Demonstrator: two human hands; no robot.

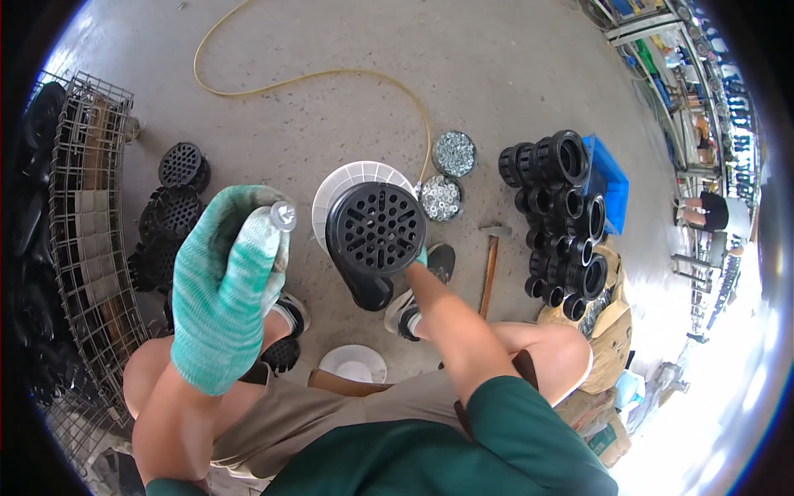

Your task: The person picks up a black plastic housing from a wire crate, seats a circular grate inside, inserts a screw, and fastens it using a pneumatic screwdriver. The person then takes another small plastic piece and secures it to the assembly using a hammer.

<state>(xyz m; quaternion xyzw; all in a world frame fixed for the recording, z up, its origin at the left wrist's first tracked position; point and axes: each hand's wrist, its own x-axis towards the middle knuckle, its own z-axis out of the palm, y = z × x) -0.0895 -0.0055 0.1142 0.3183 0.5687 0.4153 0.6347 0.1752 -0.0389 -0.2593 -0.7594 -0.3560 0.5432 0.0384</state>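
Observation:
My left hand (222, 285), in a green and white knit glove, is raised left of the middle. Its thumb and fingers pinch a small silver bolt (283, 217), its round end facing up. In the middle is a black pump casing (376, 227) with a round perforated face and a curved spout at the lower right. My right hand (423, 256) holds the casing from its right side and underneath; only a scrap of green glove shows and the fingers are hidden. Partly covered by the casing is a white round slatted stand (335, 186).
Two round tins hold metal bolts (455, 154) and nuts (441, 198). Further right are a hammer (490, 273), stacked black rings (562, 215) and a blue crate (610, 186). Left are perforated black parts (178, 211) and a wire cage (91, 207). A yellow hose (331, 73) crosses the floor.

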